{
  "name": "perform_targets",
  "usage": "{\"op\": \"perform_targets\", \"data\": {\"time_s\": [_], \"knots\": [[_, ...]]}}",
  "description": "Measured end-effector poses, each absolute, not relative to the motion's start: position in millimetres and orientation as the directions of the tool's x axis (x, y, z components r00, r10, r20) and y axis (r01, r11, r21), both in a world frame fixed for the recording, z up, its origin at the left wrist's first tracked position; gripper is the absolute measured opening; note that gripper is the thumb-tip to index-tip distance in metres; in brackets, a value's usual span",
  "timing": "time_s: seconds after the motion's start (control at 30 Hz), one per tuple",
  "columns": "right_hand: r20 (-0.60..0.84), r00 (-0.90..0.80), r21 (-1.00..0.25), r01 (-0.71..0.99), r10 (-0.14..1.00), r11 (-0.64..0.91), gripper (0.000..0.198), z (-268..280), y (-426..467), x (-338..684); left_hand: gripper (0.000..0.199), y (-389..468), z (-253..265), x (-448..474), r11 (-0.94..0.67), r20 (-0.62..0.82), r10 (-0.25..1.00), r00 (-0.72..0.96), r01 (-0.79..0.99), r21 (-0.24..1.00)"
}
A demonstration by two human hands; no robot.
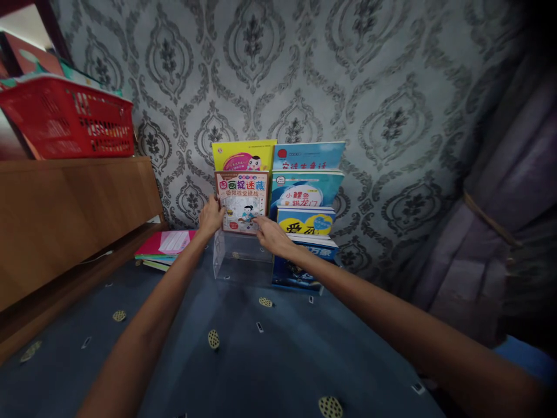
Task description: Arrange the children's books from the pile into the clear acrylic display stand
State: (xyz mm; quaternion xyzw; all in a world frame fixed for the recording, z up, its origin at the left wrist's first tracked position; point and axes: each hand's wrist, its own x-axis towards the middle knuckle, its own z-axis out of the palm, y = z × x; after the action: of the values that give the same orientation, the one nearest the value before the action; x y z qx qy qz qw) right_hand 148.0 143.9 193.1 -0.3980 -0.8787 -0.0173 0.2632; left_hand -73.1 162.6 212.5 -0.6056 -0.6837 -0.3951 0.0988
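Both my hands are on a brown-bordered picture book, which stands upright in the left column of a clear tiered book rack. My left hand grips its left edge, the thumb on the cover. At the lower right of the cover, my right hand pinches the book's edge. A yellow book rises behind it. In the right column are a light-blue book, a blue carp storybook, a blue-and-yellow book and a dark blue book.
Left of the rack lies a stack of books with a pink one on top. A red plastic basket sits on a wooden headboard. The rack stands on a dark blue patterned sheet against papered wall. A curtain hangs at right.
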Motion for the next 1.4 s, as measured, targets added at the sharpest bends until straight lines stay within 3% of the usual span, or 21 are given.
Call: {"op": "perform_targets", "data": {"time_s": [0.5,0.73,1.4], "knots": [[0.381,-0.527,-0.193,0.758,0.759,0.623,0.027,204.8,172.6,132.2,0.019,172.3,210.4,-83.2,-0.138,0.639,0.739,-0.212,0.881,0.452],[0.379,-0.55,-0.188,0.742,0.744,0.644,0.033,206.4,161.5,133.2,0.017,170.9,212.8,-85.0,-0.094,0.607,0.761,-0.228,0.888,0.451],[0.336,-0.582,-0.196,0.726,0.741,0.659,0.038,204.6,163.4,129.2,0.017,192.9,219.1,-105.1,-0.216,0.618,0.779,-0.11,0.877,0.429]]}}
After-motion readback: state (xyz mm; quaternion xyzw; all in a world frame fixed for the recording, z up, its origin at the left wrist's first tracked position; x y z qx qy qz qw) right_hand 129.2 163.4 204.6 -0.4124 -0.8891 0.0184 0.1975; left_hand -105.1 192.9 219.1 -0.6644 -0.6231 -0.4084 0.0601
